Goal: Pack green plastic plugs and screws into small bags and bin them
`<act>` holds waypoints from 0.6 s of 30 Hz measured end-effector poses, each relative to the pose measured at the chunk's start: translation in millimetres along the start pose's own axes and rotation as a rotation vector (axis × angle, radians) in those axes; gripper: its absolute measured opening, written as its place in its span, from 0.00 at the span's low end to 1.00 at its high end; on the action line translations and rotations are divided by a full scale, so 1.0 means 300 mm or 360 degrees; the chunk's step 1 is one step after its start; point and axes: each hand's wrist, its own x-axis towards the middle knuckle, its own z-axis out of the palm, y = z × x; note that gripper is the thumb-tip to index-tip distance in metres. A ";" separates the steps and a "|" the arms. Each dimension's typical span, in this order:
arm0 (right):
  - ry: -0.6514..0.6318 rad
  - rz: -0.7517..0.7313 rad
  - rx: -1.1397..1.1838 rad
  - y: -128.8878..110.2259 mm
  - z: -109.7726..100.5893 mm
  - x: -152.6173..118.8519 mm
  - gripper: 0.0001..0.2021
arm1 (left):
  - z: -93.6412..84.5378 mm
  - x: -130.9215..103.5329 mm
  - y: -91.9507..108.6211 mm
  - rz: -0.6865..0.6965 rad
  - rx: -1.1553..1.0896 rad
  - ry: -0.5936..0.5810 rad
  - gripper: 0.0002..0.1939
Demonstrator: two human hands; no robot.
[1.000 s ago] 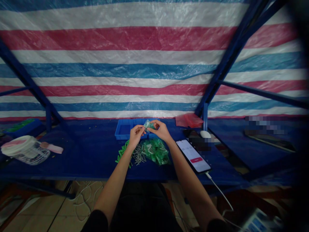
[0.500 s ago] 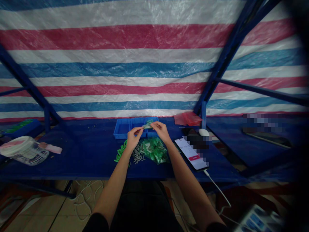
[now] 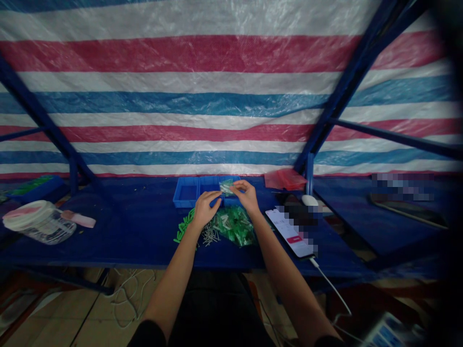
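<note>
My right hand (image 3: 246,193) is closed, its fingertips pinching a small clear packet (image 3: 226,187) over the right compartment of the blue tray (image 3: 186,191). Close by on the left, my left hand (image 3: 207,207) has its thumb and fingers apart, with nothing visible between them. Below the hands lie green plastic plugs (image 3: 183,224), a heap of screws (image 3: 210,234) and a green plastic bag (image 3: 237,226) of filled packets. My left forearm partly hides the green plugs.
A white tub (image 3: 41,221) stands at the left, near a blue bin (image 3: 38,187) of green pieces. At the right lie a phone (image 3: 289,233) with a white cable, a white mouse (image 3: 309,200) and red plastic bags (image 3: 285,179). Blue frame posts rise on both sides.
My left hand has opened and let go of the packet, which stays in my right hand. The view has shifted slightly.
</note>
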 end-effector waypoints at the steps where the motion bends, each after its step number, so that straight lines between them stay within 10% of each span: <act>1: 0.0032 -0.0002 -0.0034 0.008 -0.009 0.011 0.16 | -0.001 0.001 -0.003 0.0000 0.0019 0.0024 0.14; 18: -0.0361 0.0079 -0.1811 0.016 0.031 0.176 0.11 | -0.010 0.006 -0.022 -0.0134 -0.0004 0.0298 0.06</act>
